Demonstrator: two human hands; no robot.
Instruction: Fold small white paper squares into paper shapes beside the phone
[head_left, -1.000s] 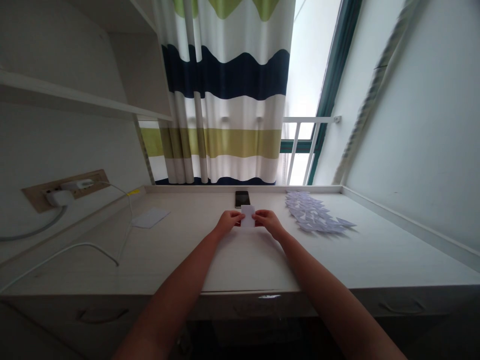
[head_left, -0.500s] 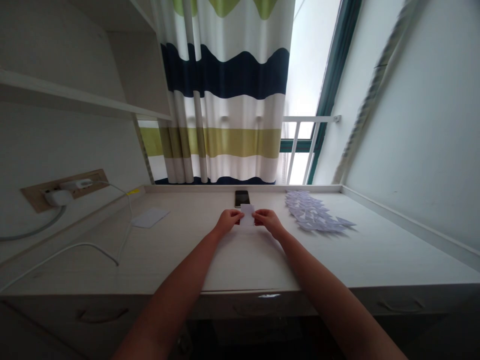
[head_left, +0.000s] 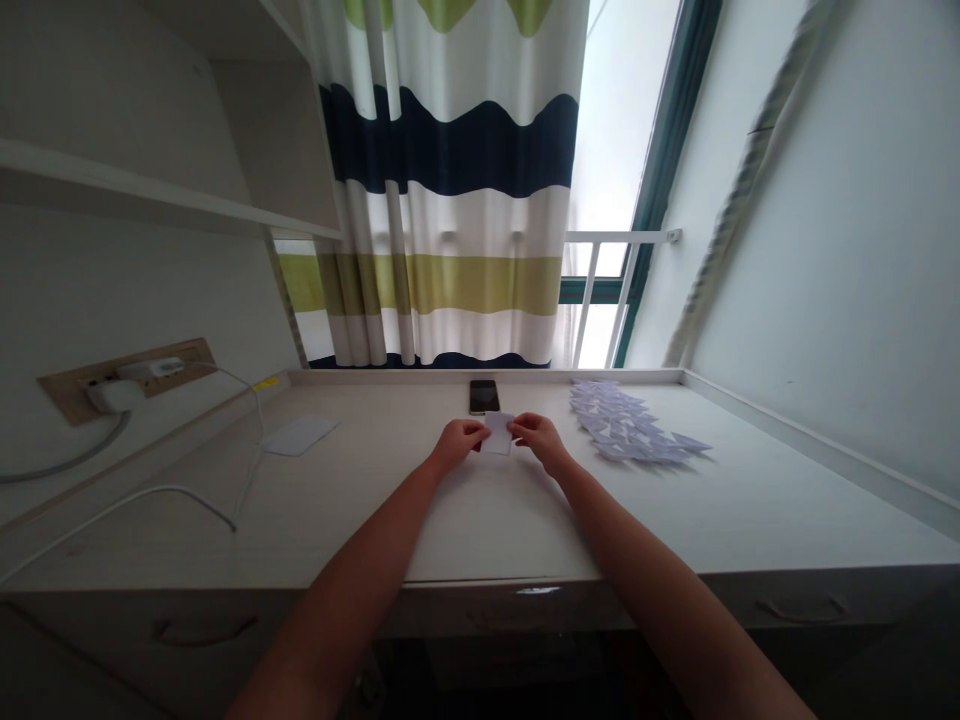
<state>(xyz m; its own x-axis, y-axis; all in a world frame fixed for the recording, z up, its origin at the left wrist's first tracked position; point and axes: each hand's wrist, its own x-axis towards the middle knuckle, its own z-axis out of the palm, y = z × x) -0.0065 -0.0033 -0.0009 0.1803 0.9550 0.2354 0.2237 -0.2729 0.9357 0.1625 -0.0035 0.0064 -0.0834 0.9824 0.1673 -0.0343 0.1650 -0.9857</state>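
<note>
A small white piece of paper [head_left: 498, 434] is held up between my two hands above the middle of the desk. My left hand [head_left: 457, 442] pinches its left edge between thumb and fingers. At the upper right edge, my right hand [head_left: 538, 440] grips it the same way, and the paper tilts slightly. Just behind it lies a dark smartphone [head_left: 484, 395], its near end close to the paper's top edge. Many folded white paper pieces [head_left: 626, 425] with pointed tips are heaped to the right of my right hand.
Left on the white desk [head_left: 360, 520] lies a flat stack of white paper [head_left: 301, 435]. A white cable [head_left: 180, 490] runs over the desk's left side from a wall socket [head_left: 127, 380]. A striped curtain [head_left: 450, 220] hangs behind the raised back edge.
The paper has tilted and shifted slightly right and down. My right hand has moved a little up, to the paper's upper right edge. My left hand stays nearly in place.
</note>
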